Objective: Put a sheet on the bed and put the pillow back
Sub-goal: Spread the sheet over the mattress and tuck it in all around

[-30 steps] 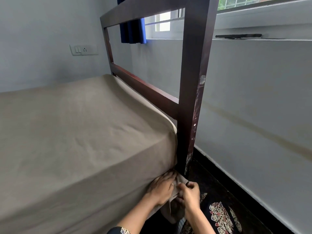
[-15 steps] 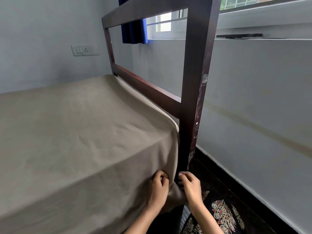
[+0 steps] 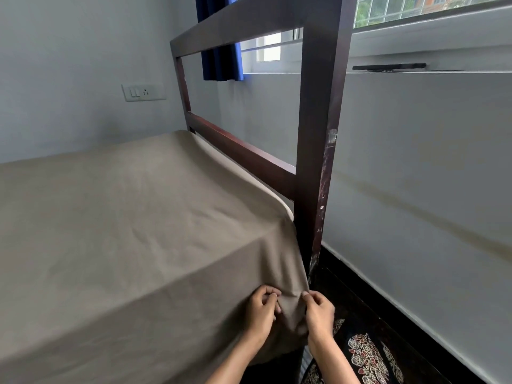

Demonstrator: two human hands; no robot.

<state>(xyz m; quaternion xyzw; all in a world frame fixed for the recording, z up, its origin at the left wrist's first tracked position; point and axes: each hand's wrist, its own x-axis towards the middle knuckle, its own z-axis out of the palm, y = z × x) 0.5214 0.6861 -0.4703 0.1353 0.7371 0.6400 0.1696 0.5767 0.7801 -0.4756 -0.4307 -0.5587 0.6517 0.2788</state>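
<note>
The taupe sheet (image 3: 124, 231) covers the bed (image 3: 243, 152), its near right corner hanging over the edge. The left hand (image 3: 261, 309) and right hand (image 3: 318, 311) each pinch that corner, fingers curled on cloth, beside the dark bedpost (image 3: 318, 162). Right of it, a patterned rug (image 3: 365, 356) lies on the narrow floor strip.

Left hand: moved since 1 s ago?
Yes. The left hand has drawn back leftward from the foot of the bedpost, which its fingers nearly met before, and now pinches the sheet.
</note>
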